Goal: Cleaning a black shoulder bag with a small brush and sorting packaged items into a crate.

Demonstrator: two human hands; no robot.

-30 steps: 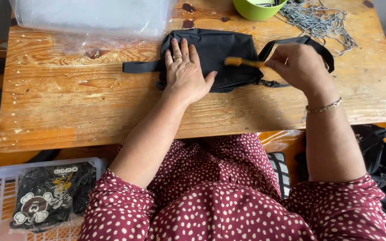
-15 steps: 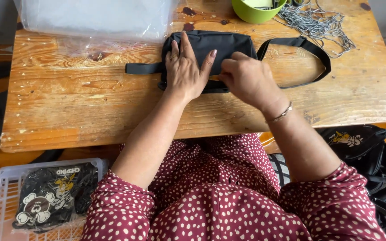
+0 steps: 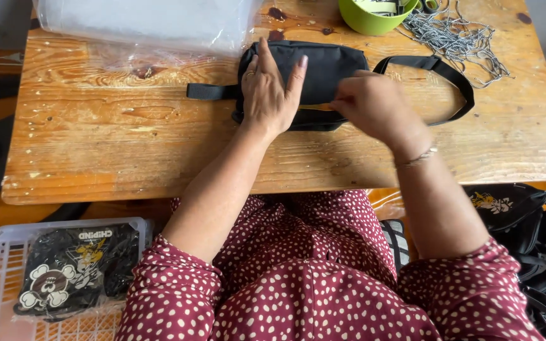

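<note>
A black waist bag (image 3: 335, 63) lies on the wooden table (image 3: 127, 145), one strap looping out to the right (image 3: 453, 74) and a short strap end sticking out left (image 3: 206, 91). My left hand (image 3: 270, 95) lies flat on the bag's left half with the fingers spread. My right hand (image 3: 377, 107) is closed over the bag's lower right edge and grips a thin wooden-coloured tool (image 3: 316, 107). The tool's tip points left towards my left hand. Its working end is hidden.
At the table's far edge are a green bowl (image 3: 368, 19), a tangle of metal chains (image 3: 456, 38) and a clear plastic bag (image 3: 146, 22). A white crate (image 3: 1, 252) at lower left holds a wrapped black printed bag (image 3: 74, 265). More black bags (image 3: 526, 221) are piled at the right.
My right hand has moved left from the strap side onto the bag, bringing the wooden tool with it. My left hand has stayed flat on the bag.
</note>
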